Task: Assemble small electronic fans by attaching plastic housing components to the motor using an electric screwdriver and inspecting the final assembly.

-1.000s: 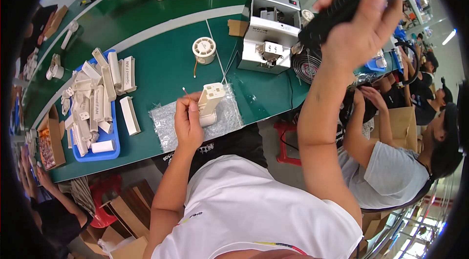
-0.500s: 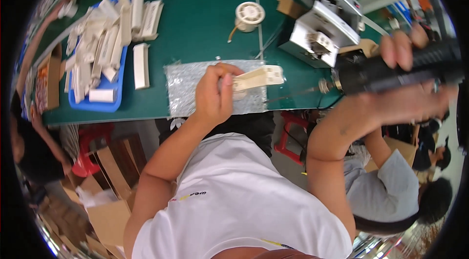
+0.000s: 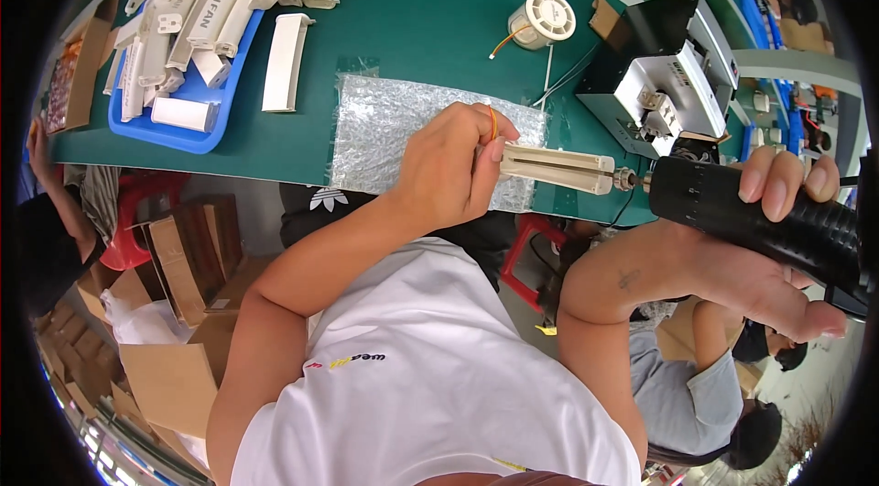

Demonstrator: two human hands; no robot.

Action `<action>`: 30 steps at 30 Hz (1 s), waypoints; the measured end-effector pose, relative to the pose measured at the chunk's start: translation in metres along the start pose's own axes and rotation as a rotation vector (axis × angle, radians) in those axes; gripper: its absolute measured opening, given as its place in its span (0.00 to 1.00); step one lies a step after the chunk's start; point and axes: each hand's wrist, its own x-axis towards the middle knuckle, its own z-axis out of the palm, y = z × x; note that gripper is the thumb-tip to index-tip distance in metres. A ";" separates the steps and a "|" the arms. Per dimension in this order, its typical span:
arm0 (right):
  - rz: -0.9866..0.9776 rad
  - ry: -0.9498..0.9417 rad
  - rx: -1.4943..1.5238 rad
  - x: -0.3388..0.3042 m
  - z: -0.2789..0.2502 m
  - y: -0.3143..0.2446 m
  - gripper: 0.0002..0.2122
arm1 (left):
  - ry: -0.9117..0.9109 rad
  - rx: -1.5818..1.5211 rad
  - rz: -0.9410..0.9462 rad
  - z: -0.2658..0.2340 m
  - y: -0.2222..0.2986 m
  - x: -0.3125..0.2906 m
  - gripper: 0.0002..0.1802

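My left hand (image 3: 455,165) is closed around one end of a long off-white plastic handle piece (image 3: 558,168). An orange wire (image 3: 494,122) sticks up by its fingertips. My right hand (image 3: 765,229) grips a black electric screwdriver (image 3: 732,202) that points left. Its metal nose (image 3: 625,178) meets the right end of the piece. No bit shows between them. A dark line runs along the open channel of the piece; I cannot tell if it is the bit. Below and behind lies a sheet of bubble wrap (image 3: 371,133).
A blue tray (image 3: 197,140) heaped with off-white plastic parts stands at the left, one piece (image 3: 287,65) beside it. Further back are a round white fan unit (image 3: 549,19) and, to the right, a black and silver machine (image 3: 678,74). A person in grey (image 3: 687,394) sits at the right.
The screwdriver has come left and lined up with the plastic piece; its long bit, visible before, no longer shows outside. The piece has turned in my left hand. The whole view has shifted.
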 end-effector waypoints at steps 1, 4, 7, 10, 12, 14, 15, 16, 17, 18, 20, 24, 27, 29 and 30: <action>0.004 -0.003 -0.005 0.000 -0.001 0.001 0.44 | 0.002 -0.005 -0.004 0.000 0.000 0.000 0.06; 0.007 -0.037 0.124 0.000 -0.003 0.004 0.43 | -0.010 -0.004 -0.001 -0.001 -0.001 0.001 0.06; -0.028 -0.106 0.174 0.002 -0.004 0.006 0.42 | -0.052 0.005 0.024 -0.002 0.000 0.002 0.02; -0.007 -0.062 0.145 0.003 -0.001 0.005 0.40 | -0.039 -0.012 0.000 -0.002 0.001 0.002 0.02; -0.083 -0.076 0.102 0.002 -0.001 0.004 0.39 | -0.050 0.004 0.034 -0.003 0.002 0.003 0.02; -0.160 -0.091 0.068 0.002 -0.003 0.004 0.38 | -0.046 0.008 0.044 -0.002 0.002 0.002 0.02; -0.149 -0.099 0.054 0.003 -0.004 0.004 0.37 | -0.046 0.009 0.051 -0.002 0.002 0.001 0.02; -0.143 -0.103 0.039 0.004 -0.004 0.005 0.37 | -0.047 0.012 0.059 -0.002 0.002 0.001 0.02; -0.136 -0.155 0.110 0.005 0.000 0.005 0.39 | -0.065 0.023 0.032 -0.003 0.002 0.000 0.02; -0.143 -0.153 0.112 0.006 0.002 0.005 0.39 | -0.083 0.033 0.004 -0.004 0.003 0.000 0.02; -0.148 -0.197 0.181 0.006 0.003 0.002 0.40 | -0.081 0.044 0.010 -0.005 0.005 0.001 0.02; -0.079 -0.208 0.105 0.005 -0.001 0.006 0.41 | -0.041 0.013 -0.001 -0.002 0.003 0.000 0.02; -0.066 -0.193 0.136 0.001 -0.003 0.009 0.39 | -0.049 0.025 0.018 -0.003 0.002 0.002 0.03; -0.034 -0.225 0.182 0.001 -0.009 0.009 0.38 | -0.052 0.026 0.024 -0.003 0.003 0.004 0.03; -0.005 -0.255 0.226 0.002 -0.011 0.009 0.38 | -0.058 0.025 0.034 -0.002 0.004 0.006 0.03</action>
